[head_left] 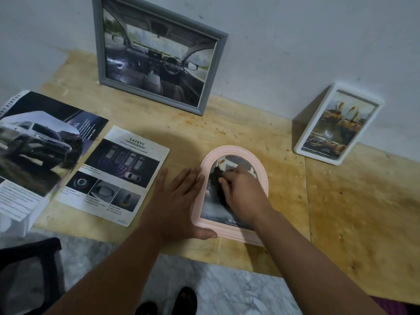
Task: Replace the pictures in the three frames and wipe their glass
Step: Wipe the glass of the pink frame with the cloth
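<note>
Arched pink picture frame (234,231), flat on wooden table (341,201): left hand (179,201), fingers straight, is steadying it; right hand (243,192) is gripping dark cloth (216,185) on its glass.

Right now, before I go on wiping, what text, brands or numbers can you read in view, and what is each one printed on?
"SAFETY": heading of the leaflet lying flat on the wooden tabletop.
"TOYOTA", partly covered: bottom of the picture in the pink arched frame, which the left hand steadies while the right hand wipes with a dark cloth.
Captions on the leaflet, the car brochure and the white frame: too small or blurred to read.
Grey frame: no text.
</note>
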The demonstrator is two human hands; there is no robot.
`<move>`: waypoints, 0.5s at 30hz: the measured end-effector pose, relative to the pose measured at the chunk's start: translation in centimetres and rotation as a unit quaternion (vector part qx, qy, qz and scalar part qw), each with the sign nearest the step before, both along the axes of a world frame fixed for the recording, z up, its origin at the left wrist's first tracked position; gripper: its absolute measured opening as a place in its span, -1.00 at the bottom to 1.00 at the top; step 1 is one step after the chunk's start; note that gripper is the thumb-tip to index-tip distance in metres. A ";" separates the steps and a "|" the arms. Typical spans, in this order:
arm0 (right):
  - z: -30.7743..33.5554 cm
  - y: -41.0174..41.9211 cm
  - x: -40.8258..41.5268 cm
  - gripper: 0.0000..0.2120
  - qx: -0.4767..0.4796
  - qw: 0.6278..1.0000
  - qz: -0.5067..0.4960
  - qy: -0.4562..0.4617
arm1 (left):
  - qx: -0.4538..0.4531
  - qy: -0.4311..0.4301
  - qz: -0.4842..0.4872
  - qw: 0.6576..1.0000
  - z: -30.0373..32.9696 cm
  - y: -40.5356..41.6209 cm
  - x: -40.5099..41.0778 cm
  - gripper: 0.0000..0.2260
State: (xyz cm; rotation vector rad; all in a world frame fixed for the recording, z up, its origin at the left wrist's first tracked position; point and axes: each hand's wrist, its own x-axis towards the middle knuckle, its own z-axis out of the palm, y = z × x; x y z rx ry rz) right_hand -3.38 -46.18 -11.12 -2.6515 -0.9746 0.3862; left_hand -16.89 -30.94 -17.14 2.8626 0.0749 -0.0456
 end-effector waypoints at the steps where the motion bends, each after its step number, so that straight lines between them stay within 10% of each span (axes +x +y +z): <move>1: 0.1 0.0 -1.1 -0.74 -0.006 1.000 0.016 0.005 | 0.001 0.002 0.000 1.000 0.0 0.0 0.0 0.23; 9: 2.7 -1.7 0.0 -0.74 -0.046 0.981 0.067 0.174 | -0.001 -0.003 -0.002 1.000 0.0 0.1 0.0 0.23; 15: 1.8 0.6 5.6 -0.70 -0.048 0.993 -0.084 -0.061 | 0.000 0.002 -0.001 1.000 -0.1 0.1 0.1 0.24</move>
